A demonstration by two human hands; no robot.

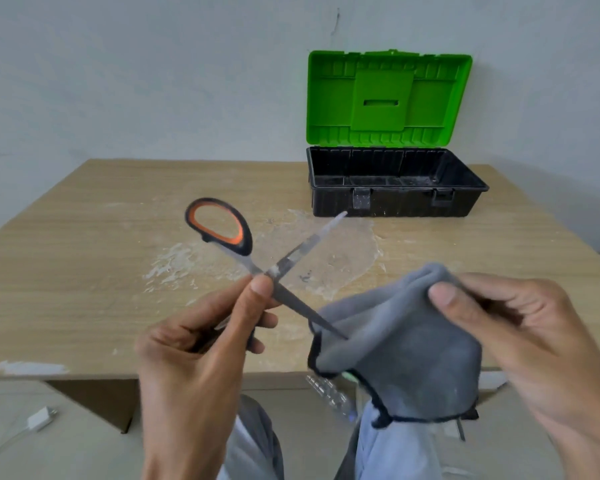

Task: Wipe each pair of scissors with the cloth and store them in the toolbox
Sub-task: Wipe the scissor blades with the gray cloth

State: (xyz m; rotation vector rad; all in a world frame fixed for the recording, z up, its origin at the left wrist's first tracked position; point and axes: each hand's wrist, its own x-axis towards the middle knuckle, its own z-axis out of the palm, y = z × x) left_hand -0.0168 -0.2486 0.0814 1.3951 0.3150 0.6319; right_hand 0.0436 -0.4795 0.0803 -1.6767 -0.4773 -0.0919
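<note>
Head view: left hand [201, 344] pinches opened black-and-orange-handled steel scissors [257, 268] at the pivot; right hand [520, 337] grips a grey black-edged cloth [402, 348]; green-lidded black plastic toolbox [395, 199] stands open behind.

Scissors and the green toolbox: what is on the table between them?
In the head view, nothing stands between the scissors and the toolbox, only the wooden table with a whitish, flaky smear on it.

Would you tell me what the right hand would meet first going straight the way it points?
Probably the lower blade of the scissors, with its tip at the cloth the right hand holds; depth is unclear.
</note>
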